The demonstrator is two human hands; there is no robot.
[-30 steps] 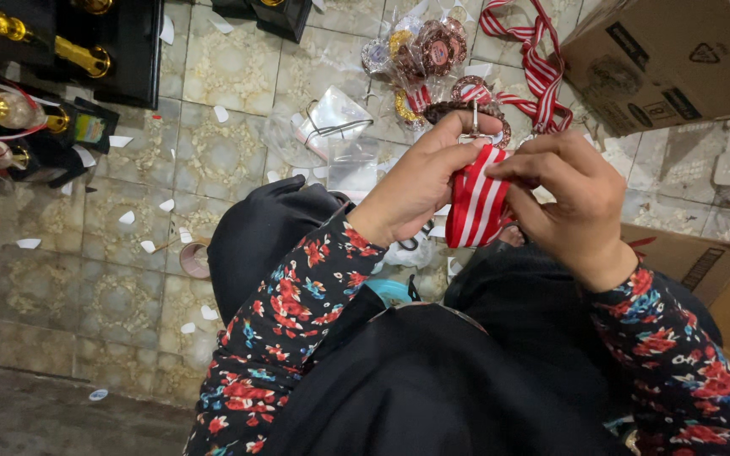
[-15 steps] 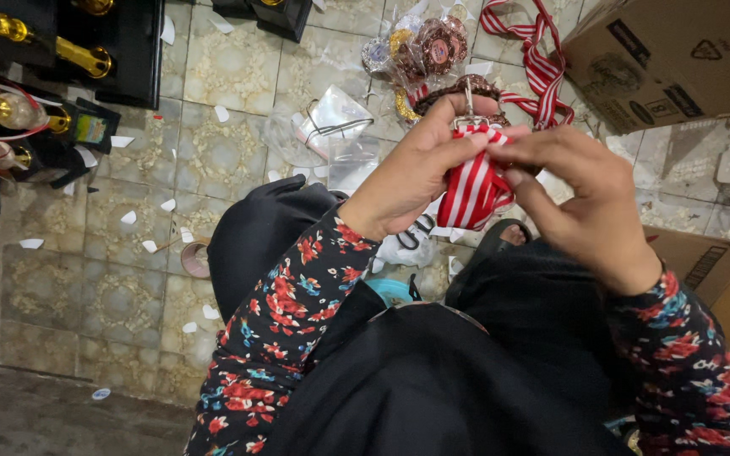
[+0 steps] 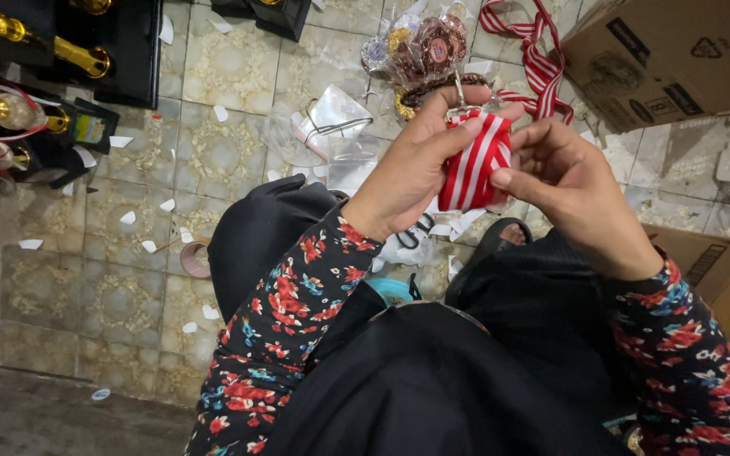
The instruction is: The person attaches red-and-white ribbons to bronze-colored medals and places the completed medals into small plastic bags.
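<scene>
Seated over a tiled floor (image 3: 230, 59), I hold a folded red-and-white striped ribbon (image 3: 475, 162) between both hands, raised above my lap. My left hand (image 3: 416, 165) wraps the bundle from the left, thumb across the top and fingers curled behind it, closed on the cloth. My right hand (image 3: 572, 190) meets it from the other side, thumb and forefinger pinched together on the ribbon's right edge. A small metal ring (image 3: 460, 91) stands up from the top of the bundle, just above my left thumb.

Beyond my hands, a heap of medals (image 3: 424, 46) lies on the floor, some in clear wrapping, with more striped ribbon (image 3: 542, 72) trailing loose beside them. A cardboard box (image 3: 669, 51) sits at the upper right, near that loose ribbon. Clear plastic sleeves (image 3: 340, 127) lie just left of my left hand's knuckles in view, on the tiles. Gold trophies on black bases (image 3: 35, 51) stand along the upper left, well apart from my hands. White paper scraps (image 3: 166, 205) are scattered across the tiles, and a roll of tape (image 3: 196, 257) rests beside my black-clad knee (image 3: 264, 236). My sleeves (image 3: 297, 304) are dark with red flowers.
</scene>
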